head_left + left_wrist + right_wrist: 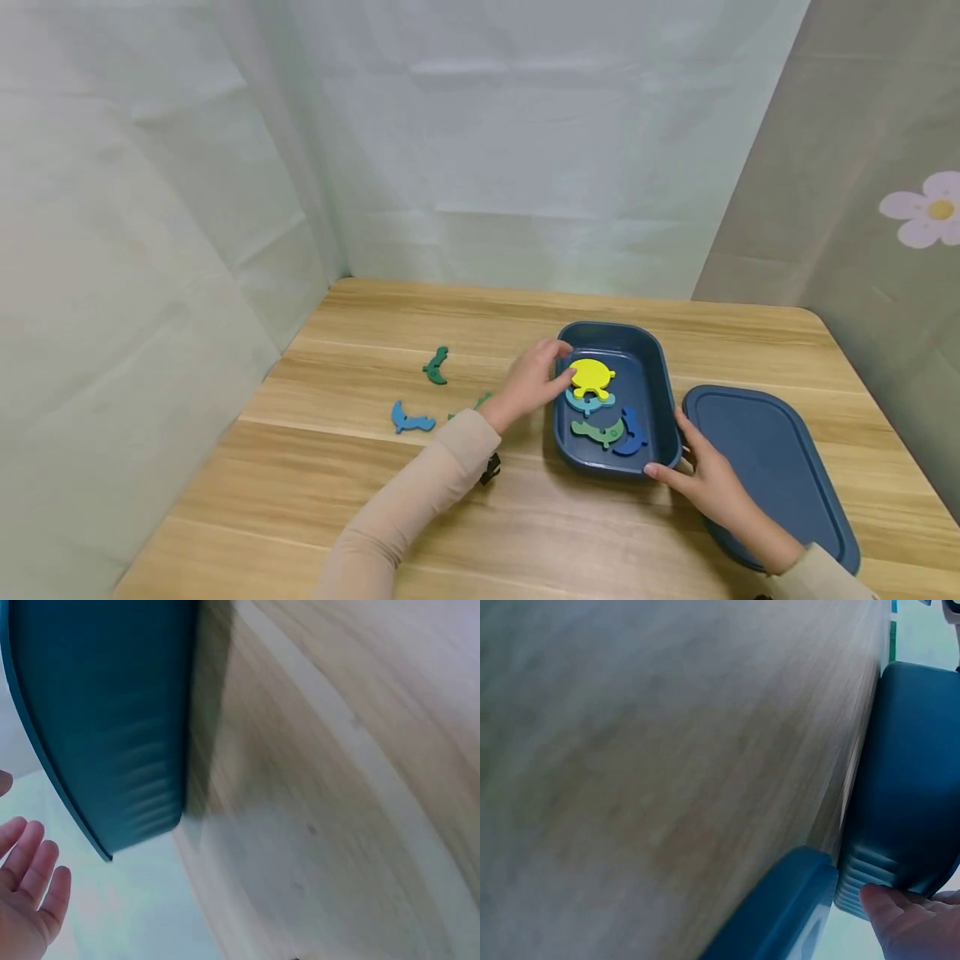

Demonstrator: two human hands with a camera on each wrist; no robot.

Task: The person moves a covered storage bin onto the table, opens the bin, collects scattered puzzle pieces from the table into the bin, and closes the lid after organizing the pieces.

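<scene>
A dark blue box (667,392) stands uncovered on the table. Inside lie flat animal-shaped pieces: a yellow one (591,375) partly over a light blue one (588,406), with a green one (597,433) and a dark blue one (632,433) nearer the front. My left hand (531,379) reaches over the left rim beside the yellow piece, thumb and fingers apart; in the left wrist view this hand (28,896) holds nothing. At the box's front right corner, my right hand (705,479) grips, thumb at the front rim and fingers along the right side.
A dark blue lid (772,467) lies right of the box, partly beneath my right forearm. Left on the wooden table (300,467) are a dark green piece (435,367), a blue piece (411,418) and a green piece (483,399) mostly hidden by my left arm. Cloth walls surround the table.
</scene>
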